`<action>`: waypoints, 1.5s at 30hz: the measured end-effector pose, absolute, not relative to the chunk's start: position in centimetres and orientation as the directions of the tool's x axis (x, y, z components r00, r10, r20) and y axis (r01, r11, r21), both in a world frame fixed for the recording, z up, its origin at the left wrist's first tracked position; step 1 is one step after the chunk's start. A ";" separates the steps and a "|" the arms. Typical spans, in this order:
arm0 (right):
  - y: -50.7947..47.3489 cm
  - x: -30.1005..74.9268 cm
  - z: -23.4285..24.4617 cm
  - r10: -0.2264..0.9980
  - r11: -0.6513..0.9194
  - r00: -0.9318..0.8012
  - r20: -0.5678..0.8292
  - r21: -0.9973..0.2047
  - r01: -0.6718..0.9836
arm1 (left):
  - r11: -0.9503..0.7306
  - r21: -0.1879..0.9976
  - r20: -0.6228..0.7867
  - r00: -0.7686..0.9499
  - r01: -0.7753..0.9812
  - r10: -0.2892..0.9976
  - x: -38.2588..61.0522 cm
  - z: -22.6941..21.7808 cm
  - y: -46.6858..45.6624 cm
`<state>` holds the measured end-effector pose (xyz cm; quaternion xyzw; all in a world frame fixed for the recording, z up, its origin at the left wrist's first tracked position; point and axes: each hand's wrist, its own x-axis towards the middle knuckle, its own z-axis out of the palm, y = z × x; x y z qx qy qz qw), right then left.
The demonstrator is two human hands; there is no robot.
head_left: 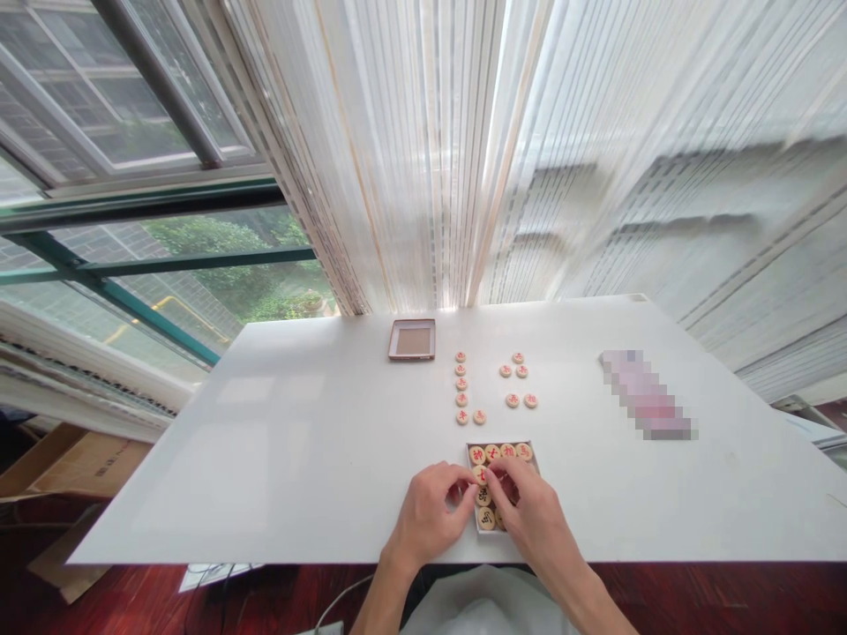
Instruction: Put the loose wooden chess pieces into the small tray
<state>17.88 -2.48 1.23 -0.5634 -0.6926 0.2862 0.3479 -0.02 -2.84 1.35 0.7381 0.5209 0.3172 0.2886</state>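
Observation:
An open white box (pixel 537 466) of Chinese chess pieces stands near the table's front edge, with both my hands over it. Red-marked round pieces (pixel 507 453) fill its far row, and black-marked pieces (pixel 485 518) show lower down. My left hand (pixel 433 513) reaches in from the left, thumb and index fingertips closed at the edge of a red-marked chess piece (pixel 482 475). From the right, my right hand (pixel 529 507) pinches that same piece at its other edge. My right hand hides much of the box's right part.
Beyond the box, several loose red-marked pieces (pixel 461 384) form a column, with more pieces (pixel 513 400) to its right. The box lid (pixel 412 356) lies farther back on the white table (pixel 284 459). A pixelated pinkish object (pixel 645 394) is at right. Curtains (pixel 410 159) hang behind.

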 end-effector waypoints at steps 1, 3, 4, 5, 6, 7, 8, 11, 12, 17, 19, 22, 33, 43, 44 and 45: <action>-2.6 18.1 1.4 0.978 0.208 -0.137 0.157 -0.785 0.583 | -0.291 0.758 0.169 0.256 0.584 0.952 0.0 1.3 -2.8; -2.7 18.4 1.6 0.974 0.221 -0.167 0.151 -0.776 0.590 | -0.297 0.762 0.174 0.260 0.575 0.950 0.0 1.3 -2.8; -2.7 18.5 1.6 0.972 0.229 -0.180 0.149 -0.771 0.594 | -0.300 0.764 0.177 0.261 0.572 0.949 0.0 1.3 -2.8; -2.8 18.6 1.6 0.970 0.236 -0.193 0.149 -0.766 0.597 | -0.301 0.764 0.179 0.261 0.570 0.948 0.0 1.3 -2.8; -2.8 18.6 1.6 0.968 0.243 -0.202 0.149 -0.762 0.600 | -0.302 0.764 0.180 0.261 0.571 0.948 0.1 1.2 -2.8; -2.8 18.5 1.6 0.967 0.247 -0.208 0.150 -0.759 0.602 | -0.301 0.762 0.181 0.259 0.573 0.949 0.1 1.2 -2.8; -2.8 18.5 1.5 0.966 0.251 -0.211 0.151 -0.757 0.604 | -0.300 0.761 0.181 0.255 0.576 0.950 0.1 1.2 -2.8; -2.8 18.2 1.4 0.963 0.260 -0.217 0.159 -0.755 0.602 | -0.291 0.761 0.180 0.242 0.580 0.953 0.1 1.2 -2.9; -2.8 18.1 1.4 0.962 0.265 -0.218 0.164 -0.755 0.599 | -0.287 0.763 0.179 0.237 0.580 0.955 0.1 1.2 -2.9; -2.9 18.1 1.4 0.961 0.271 -0.205 0.184 -0.758 0.593 | -0.270 0.766 0.168 0.224 0.584 0.960 0.1 1.1 -2.8; -2.9 18.2 1.4 0.963 0.268 -0.197 0.185 -0.759 0.593 | -0.272 0.763 0.170 0.225 0.587 0.960 0.1 1.1 -2.8; -2.9 18.4 1.1 0.962 0.269 -0.197 0.187 -0.764 0.586 | -0.275 0.759 0.175 0.222 0.590 0.959 0.1 1.0 -2.8; -2.9 18.6 1.0 0.962 0.266 -0.202 0.183 -0.784 0.560 | -0.259 0.763 0.171 0.201 0.593 0.965 0.2 1.2 -2.9; -3.0 21.4 2.9 0.953 0.272 -0.031 0.303 -0.800 0.534 | -0.174 0.828 0.104 0.159 0.534 0.982 0.2 1.5 -2.9; -2.8 22.2 3.0 0.953 0.246 0.017 0.303 -0.803 0.543 | -0.151 0.841 0.083 0.152 0.520 0.985 0.1 1.6 -2.8; -2.7 23.0 2.9 0.953 0.214 0.063 0.297 -0.804 0.554 | -0.132 0.851 0.065 0.147 0.509 0.987 -0.1 1.8 -2.6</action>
